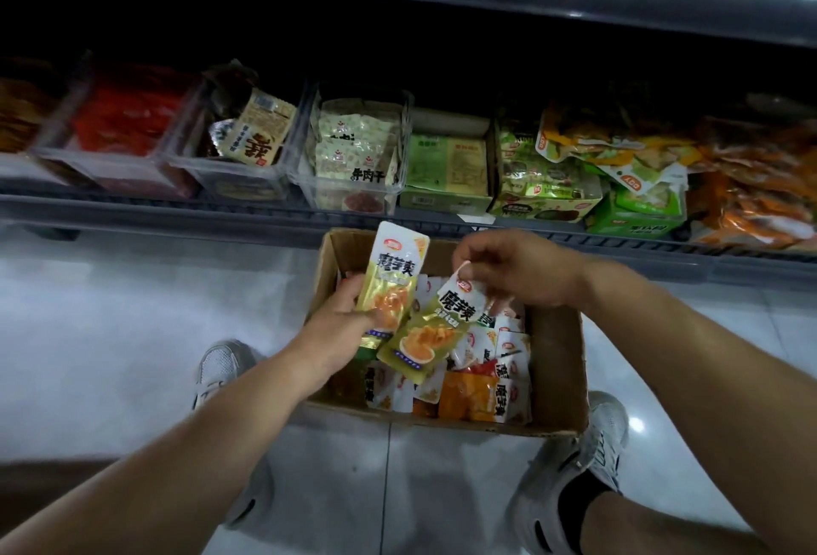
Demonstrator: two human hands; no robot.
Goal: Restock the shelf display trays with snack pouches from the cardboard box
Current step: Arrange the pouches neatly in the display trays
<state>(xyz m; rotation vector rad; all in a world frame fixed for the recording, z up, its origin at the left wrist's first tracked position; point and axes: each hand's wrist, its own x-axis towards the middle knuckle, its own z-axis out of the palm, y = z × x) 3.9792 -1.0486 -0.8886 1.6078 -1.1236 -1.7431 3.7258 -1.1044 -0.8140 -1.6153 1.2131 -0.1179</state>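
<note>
Yellow plastic snack pouch (431, 329) is pinched by the right hand (517, 271) over the brown cardboard box (561, 360), slanted toward the left hand (340, 318), where a second pouch (395, 276) is gripped.

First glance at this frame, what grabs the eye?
The left hand grips an upright yellow pouch while the right hand pinches a second pouch by its top, both over the open cardboard box on the floor. Behind, clear display trays line the dim shelf.
</note>
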